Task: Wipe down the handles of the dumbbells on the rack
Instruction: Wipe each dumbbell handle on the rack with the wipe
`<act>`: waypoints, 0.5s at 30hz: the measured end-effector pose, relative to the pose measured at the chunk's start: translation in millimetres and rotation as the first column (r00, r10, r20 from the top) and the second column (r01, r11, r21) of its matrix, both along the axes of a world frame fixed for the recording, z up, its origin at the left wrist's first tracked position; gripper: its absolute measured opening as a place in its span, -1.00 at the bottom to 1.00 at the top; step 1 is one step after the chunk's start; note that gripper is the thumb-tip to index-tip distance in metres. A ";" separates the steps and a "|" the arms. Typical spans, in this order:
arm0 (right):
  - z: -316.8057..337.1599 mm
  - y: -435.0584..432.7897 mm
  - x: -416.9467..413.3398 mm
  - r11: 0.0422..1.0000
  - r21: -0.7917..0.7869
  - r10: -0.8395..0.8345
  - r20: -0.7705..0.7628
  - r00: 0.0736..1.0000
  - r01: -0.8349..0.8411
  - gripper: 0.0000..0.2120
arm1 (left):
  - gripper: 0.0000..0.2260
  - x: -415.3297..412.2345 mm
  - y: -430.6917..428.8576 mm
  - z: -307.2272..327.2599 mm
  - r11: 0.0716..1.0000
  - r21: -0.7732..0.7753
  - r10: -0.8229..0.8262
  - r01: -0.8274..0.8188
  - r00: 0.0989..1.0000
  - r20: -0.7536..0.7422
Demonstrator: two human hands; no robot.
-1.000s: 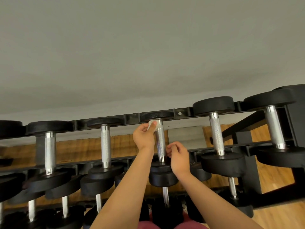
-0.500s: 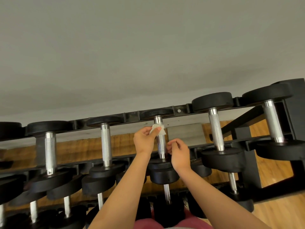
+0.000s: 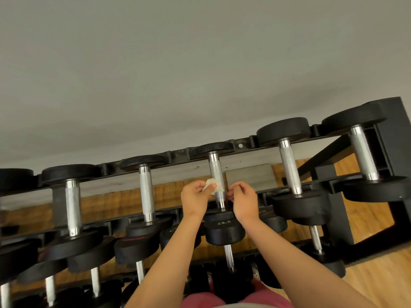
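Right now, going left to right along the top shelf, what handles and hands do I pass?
First visible handle, second handle, left hand pinching the wipe, middle handle, right hand, fourth handle, far-right handle.

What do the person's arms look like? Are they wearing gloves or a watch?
Both arms are bare: the left arm and right arm show no sleeves as far as the picture reaches. The left grip and right grip, the person's hands, have no gloves, and I see no rings, watch or bracelet. Pinkish-red clothing shows at the bottom edge.
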State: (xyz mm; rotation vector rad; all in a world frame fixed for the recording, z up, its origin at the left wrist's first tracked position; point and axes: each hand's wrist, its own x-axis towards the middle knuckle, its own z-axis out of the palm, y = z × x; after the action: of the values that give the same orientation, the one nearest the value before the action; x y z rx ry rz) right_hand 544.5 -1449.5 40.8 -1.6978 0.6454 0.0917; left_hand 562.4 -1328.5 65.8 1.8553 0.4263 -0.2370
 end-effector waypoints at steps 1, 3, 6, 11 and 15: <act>0.4 0.0 -0.2 1.000 -0.011 0.000 0.006 1.000 0.000 -0.76 | -0.88 -2.4 0.6 -0.4 0.999 0.001 -0.044 0.044 0.999 -0.026; 2.2 -0.5 -1.0 0.999 -0.046 0.005 0.015 1.000 -0.004 -0.76 | -0.83 -6.7 1.3 0.8 0.993 0.006 -0.118 0.119 0.989 -0.093; 5.4 1.1 -3.3 0.995 -0.097 -0.007 0.009 1.000 0.008 -0.77 | -0.83 -8.2 4.1 4.7 0.984 0.047 -0.165 0.172 0.978 -0.129; 12.9 1.8 -6.9 0.989 -0.145 -0.010 0.007 1.000 0.011 -0.79 | -0.78 -8.6 4.4 11.4 0.892 0.266 -0.331 0.365 0.929 -0.167; 22.1 0.1 -14.2 0.981 -0.195 0.023 0.076 0.997 -0.008 -0.85 | -0.79 -6.5 8.4 10.3 0.863 0.282 -0.384 0.419 0.907 -0.172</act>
State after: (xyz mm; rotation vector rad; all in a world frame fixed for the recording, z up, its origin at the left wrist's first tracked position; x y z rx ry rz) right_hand 530.4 -1449.4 62.8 -1.8855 0.5987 -0.0277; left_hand 555.9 -1320.1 76.1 2.2452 0.1467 -0.5871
